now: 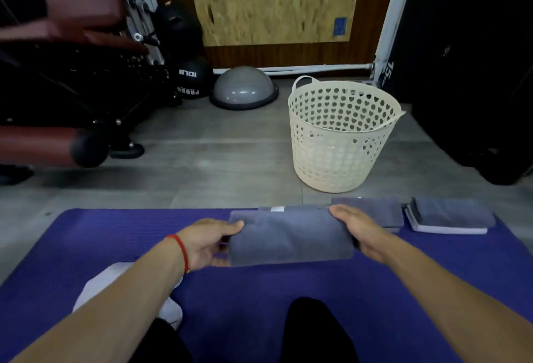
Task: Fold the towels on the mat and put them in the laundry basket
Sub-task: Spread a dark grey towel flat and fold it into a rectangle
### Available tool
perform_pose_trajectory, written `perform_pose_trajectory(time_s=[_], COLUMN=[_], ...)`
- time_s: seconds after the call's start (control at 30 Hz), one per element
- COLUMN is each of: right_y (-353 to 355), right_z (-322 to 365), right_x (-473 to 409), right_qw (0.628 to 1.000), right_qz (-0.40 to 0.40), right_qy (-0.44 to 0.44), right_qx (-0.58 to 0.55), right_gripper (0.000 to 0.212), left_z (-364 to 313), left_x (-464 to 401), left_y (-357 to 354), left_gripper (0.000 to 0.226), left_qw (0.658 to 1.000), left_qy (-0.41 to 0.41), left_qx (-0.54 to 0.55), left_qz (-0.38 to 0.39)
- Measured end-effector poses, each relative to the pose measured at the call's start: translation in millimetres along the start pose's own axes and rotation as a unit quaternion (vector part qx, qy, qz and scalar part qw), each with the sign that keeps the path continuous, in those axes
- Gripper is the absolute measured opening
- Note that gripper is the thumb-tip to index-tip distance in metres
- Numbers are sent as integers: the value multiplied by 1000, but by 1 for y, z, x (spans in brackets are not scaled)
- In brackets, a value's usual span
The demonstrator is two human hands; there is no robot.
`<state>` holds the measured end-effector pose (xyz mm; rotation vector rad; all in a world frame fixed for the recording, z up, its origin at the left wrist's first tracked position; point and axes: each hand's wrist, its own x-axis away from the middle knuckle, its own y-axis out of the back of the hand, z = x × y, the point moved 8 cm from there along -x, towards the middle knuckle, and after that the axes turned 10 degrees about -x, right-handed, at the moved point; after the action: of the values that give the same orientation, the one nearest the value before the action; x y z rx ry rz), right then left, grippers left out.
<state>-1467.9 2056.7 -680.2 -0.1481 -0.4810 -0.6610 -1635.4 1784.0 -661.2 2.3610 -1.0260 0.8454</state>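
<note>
Folding is the step in hand; the grey terry towel point(291, 237), low centre of the frame on the purple foam mat point(115, 235), is pinched at its ends by left hand point(209, 243) and right hand point(359, 233); next, probably lift it into the cream perforated plastic basket point(340, 137), centre right, which looks empty.

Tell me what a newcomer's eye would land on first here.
Both hands, the left hand and the right hand, grip the ends of a folded grey towel on the purple mat. Beyond the mat, a cream laundry basket stands on the grey floor.
</note>
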Motion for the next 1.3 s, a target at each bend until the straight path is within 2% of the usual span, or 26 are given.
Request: perform_pose_trajectory(time_s=[0.23,0.37,0.43,0.47,0.57,0.67,0.8,0.93,1.0,1.07,1.13,1.2,1.3], right_y=[11,13,16,17,15,8,-8,-17,-19,-34,-54,-62,-57], right_z=[-55,-89,-93,-92,-88,-89,-108,-124,-110,-89,-86,-102,-121], right_x=[-95,-154,-183,-198,-245,-288,-316,-321,-316,-311,-313,-321,-327], right_qw=[998,993,995,996,991,978,933,926,895,852,820,820,846], right_qz=[-9,-30,-55,-70,-119,-172,-239,-258,-269,-243,-177,-131,-120], right_qy=[-63,-100,-74,-60,-22,7,26,26,60,132,181,168,131], right_qx=[-9,-62,-27,-5,56,121,268,275,350,443,513,531,504], right_gripper=[41,23,14,15,41,49,53,58,58,60,58,55,55], left_z=[14,13,10,9,0,-7,13,35,40,44,48,52,64], left_x=[-91,-173,-216,-238,-294,-334,-375,-396,-398,-401,-405,-411,-417], left_y=[-15,-25,-25,-25,-21,-23,-30,-36,-35,-33,-30,-28,-26], left_gripper=[20,18,17,17,18,25,36,30,25,24,27,30,36], left_qw=[999,996,993,990,974,954,928,940,942,948,954,959,965], left_qy=[26,45,49,48,35,27,64,51,39,24,17,15,17], left_qx=[-9,-20,-36,-47,-103,-163,-237,-178,-178,-169,-157,-142,-124], left_qz=[-33,-70,-101,-120,-198,-250,-281,-286,-282,-270,-253,-243,-230])
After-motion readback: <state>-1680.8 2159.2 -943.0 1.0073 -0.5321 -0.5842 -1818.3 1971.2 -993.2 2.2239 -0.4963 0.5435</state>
